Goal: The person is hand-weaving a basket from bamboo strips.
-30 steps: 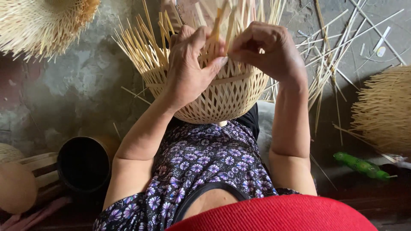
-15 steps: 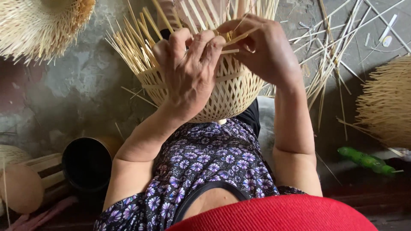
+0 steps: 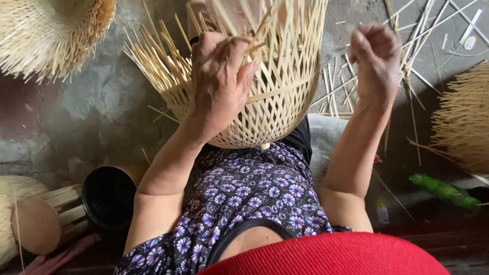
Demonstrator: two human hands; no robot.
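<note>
We are inspecting two hands working a half-woven bamboo basket [image 3: 254, 97] lying against the lap.

Our left hand [image 3: 220, 76] is pressing flat on the basket's wall, fingers together, curling over the loose strips [image 3: 153, 56]; the fingertips are hiding among them. Our right hand [image 3: 376, 57] is hovering clear beside the basket, fist closed; whether it is pinching a strip we cannot tell. The basket's top is being cut off.

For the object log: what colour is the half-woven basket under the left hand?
Pale straw-yellow basket; head view, left hand on it.
</note>
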